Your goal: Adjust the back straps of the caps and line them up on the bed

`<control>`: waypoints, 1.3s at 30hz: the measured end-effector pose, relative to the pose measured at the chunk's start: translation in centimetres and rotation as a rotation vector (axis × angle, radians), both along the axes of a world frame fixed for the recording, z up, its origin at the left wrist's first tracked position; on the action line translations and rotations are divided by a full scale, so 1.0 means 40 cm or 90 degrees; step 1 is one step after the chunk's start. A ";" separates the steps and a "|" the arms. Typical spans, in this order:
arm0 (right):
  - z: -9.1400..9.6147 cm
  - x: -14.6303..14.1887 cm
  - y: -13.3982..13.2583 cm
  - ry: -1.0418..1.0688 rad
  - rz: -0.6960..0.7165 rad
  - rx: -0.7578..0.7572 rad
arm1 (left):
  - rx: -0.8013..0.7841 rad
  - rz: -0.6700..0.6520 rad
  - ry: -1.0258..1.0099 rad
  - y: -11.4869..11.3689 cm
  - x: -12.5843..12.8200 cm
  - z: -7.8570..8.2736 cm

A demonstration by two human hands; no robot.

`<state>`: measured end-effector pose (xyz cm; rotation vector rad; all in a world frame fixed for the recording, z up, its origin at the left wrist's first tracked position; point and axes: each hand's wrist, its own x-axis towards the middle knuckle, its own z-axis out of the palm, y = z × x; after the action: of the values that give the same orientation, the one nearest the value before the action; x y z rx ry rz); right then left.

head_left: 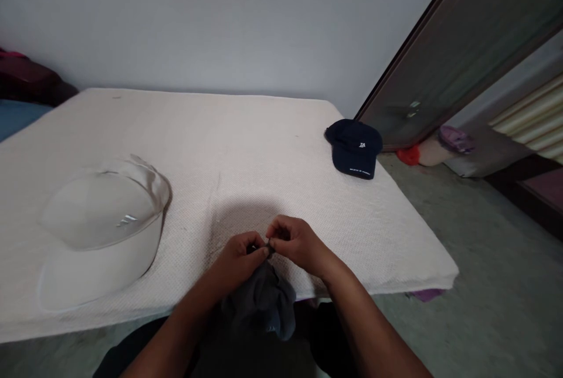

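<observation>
My left hand [246, 256] and my right hand [294, 242] meet over the near edge of the bed, both closed. Between their thumbs and fingers they pinch a small strap-like end of a dark grey cap [266, 299]. The soft body of this cap hangs crumpled below my fingers, in front of the bed edge, with a small pale mark low on it. Its full shape is partly hidden by my left arm and the shade. A large-looking beige cap [105, 220] lies on the left, and a navy cap [355, 146] with white lettering rests at the far right.
A cream textured cover [246, 138] lies over the bed, against a pale wall [211, 20]. Right of the bed are a grey floor [492, 319], a dark cabinet or door panel [444, 67], and red and purple items [455, 139] low down.
</observation>
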<state>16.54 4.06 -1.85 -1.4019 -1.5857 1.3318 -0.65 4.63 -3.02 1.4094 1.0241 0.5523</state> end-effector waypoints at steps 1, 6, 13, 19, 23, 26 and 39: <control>0.002 -0.002 -0.001 -0.005 -0.004 0.006 | 0.001 0.000 0.002 0.000 0.000 0.001; 0.002 -0.001 -0.001 0.005 0.006 -0.013 | -0.004 0.000 0.010 -0.001 0.000 -0.001; -0.004 0.013 0.006 0.154 0.035 -0.132 | -0.115 0.044 -0.104 -0.002 0.004 -0.003; -0.010 0.014 0.008 0.217 0.029 -0.159 | -0.169 0.078 -0.157 -0.001 0.004 0.003; -0.013 0.008 0.008 0.211 0.018 -0.150 | -0.172 0.087 -0.113 0.001 0.001 0.009; -0.016 0.005 0.008 0.197 0.011 -0.142 | -0.209 0.105 -0.097 0.001 0.004 0.011; -0.005 0.004 -0.004 0.125 0.101 -0.091 | -0.319 0.137 -0.143 -0.003 0.008 -0.003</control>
<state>16.72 3.91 -2.06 -1.2048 -1.5199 1.6517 -0.33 4.51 -3.13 0.7844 1.0468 0.5483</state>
